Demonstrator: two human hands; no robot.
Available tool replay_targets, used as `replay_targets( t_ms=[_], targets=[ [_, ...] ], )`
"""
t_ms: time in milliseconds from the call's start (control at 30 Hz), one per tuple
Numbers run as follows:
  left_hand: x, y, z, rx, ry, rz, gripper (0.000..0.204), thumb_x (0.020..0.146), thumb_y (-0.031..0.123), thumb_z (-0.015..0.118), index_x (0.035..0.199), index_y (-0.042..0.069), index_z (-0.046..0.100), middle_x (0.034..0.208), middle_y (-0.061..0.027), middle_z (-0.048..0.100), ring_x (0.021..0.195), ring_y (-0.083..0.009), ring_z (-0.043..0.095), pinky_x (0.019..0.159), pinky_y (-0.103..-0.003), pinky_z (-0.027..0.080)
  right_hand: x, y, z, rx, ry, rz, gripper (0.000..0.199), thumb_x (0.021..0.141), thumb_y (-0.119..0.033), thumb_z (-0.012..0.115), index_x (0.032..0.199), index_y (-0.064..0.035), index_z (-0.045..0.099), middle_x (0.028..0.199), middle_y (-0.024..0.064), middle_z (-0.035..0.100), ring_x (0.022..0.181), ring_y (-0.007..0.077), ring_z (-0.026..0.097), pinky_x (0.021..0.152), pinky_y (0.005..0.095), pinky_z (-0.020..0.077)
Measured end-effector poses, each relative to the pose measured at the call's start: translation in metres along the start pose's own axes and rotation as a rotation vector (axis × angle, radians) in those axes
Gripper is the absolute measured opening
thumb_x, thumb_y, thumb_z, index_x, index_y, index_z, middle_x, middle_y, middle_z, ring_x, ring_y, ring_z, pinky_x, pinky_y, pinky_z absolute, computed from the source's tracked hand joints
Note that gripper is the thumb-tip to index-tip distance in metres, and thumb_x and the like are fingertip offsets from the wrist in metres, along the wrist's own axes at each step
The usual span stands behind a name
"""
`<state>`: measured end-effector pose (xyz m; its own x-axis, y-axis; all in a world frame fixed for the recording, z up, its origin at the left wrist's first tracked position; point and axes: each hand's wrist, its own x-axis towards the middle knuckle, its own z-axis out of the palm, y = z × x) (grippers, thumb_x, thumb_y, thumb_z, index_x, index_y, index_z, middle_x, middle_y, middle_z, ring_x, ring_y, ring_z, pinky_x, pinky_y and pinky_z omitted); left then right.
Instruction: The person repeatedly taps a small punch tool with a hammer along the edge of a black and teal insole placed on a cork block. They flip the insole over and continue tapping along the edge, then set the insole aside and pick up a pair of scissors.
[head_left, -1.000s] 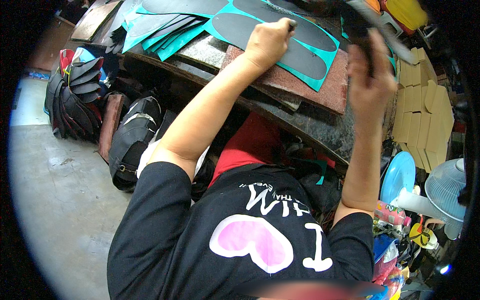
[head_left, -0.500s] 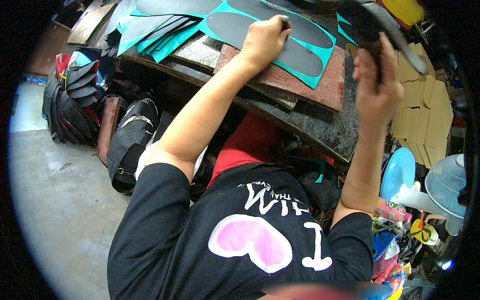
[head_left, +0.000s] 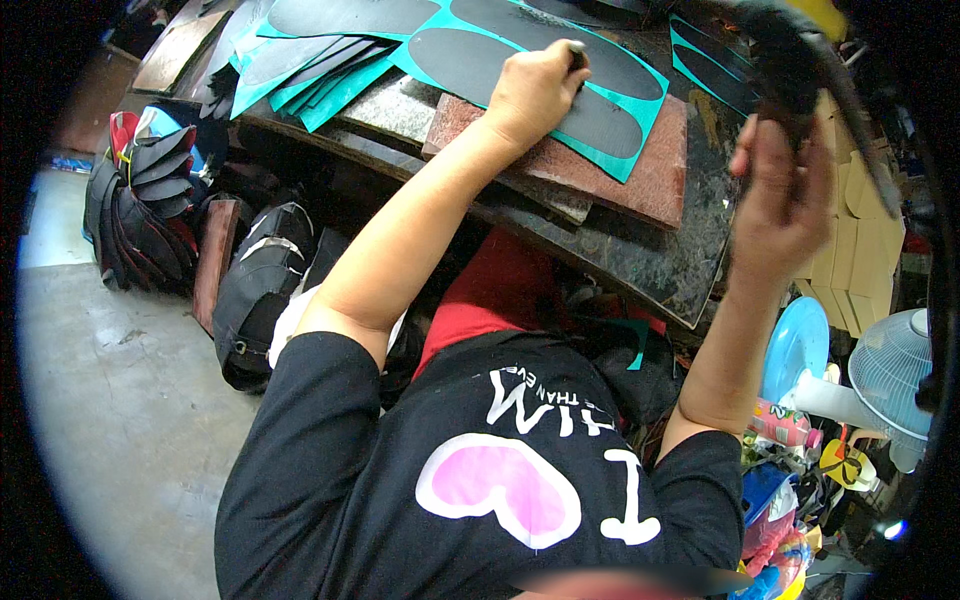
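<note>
My left hand is closed over a teal sheet that bears dark grey sole-shaped pieces. A small dark thing with a pale tip shows at its fingers, too small to name. Raised off the table's right side, my right hand grips a dark, long, curved piece, blurred by motion. Its kind cannot be made out. Beneath the teal sheet lies a reddish stone slab.
More teal-edged dark sheets are stacked on the table's left, and another teal-edged piece lies at right. Bundled black pieces stand on the floor. Cream boxes and a fan stand at right.
My right hand has moved right and slightly down with the dark piece, uncovering more of the teal-edged piece behind. My left hand has shifted slightly right over the sheet.
</note>
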<state>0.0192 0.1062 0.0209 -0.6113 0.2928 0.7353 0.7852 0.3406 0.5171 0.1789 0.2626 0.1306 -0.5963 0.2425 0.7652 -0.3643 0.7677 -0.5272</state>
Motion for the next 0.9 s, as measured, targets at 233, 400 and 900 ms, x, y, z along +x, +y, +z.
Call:
replay_targets(
  t_ms=[233, 400, 900],
  targets=[
    [0.01, -0.003, -0.006, -0.368, 0.086, -0.503, 0.015, 0.09, 0.013, 0.066, 0.096, 0.002, 0.06, 0.077, -0.0132, 0.07, 0.071, -0.0222, 0.071, 0.064, -0.033, 0.058, -0.036, 0.054, 0.011, -0.34, -0.352, 0.261, 0.041, 0.094, -0.041, 0.059, 0.124, -0.014, 0.062, 0.103, 0.0199, 0.068, 0.095, 0.0397, 0.066, 0.078, 0.0442, 0.0525],
    [0.01, -0.007, -0.026, -1.051, -0.23, -0.676, 0.021, 0.096, 0.021, 0.061, 0.105, 0.002, 0.063, 0.099, -0.0136, 0.069, 0.089, -0.0216, 0.07, 0.086, -0.037, 0.057, -0.054, 0.06, 0.001, -0.431, -0.433, 0.31, 0.043, 0.095, -0.043, 0.057, 0.127, -0.0149, 0.06, 0.099, 0.0203, 0.069, 0.092, 0.0406, 0.066, 0.076, 0.0462, 0.0516],
    [0.015, -0.044, -0.035, -0.454, 0.025, -0.446, 0.009, 0.089, 0.008, 0.067, 0.093, 0.0, 0.067, 0.081, -0.0068, 0.071, 0.071, -0.0106, 0.068, 0.066, -0.025, 0.057, -0.055, 0.059, 0.001, -0.511, -0.454, 0.318, 0.045, 0.096, -0.044, 0.054, 0.132, -0.017, 0.056, 0.095, 0.0221, 0.069, 0.09, 0.0418, 0.066, 0.074, 0.048, 0.0509]
  ],
)
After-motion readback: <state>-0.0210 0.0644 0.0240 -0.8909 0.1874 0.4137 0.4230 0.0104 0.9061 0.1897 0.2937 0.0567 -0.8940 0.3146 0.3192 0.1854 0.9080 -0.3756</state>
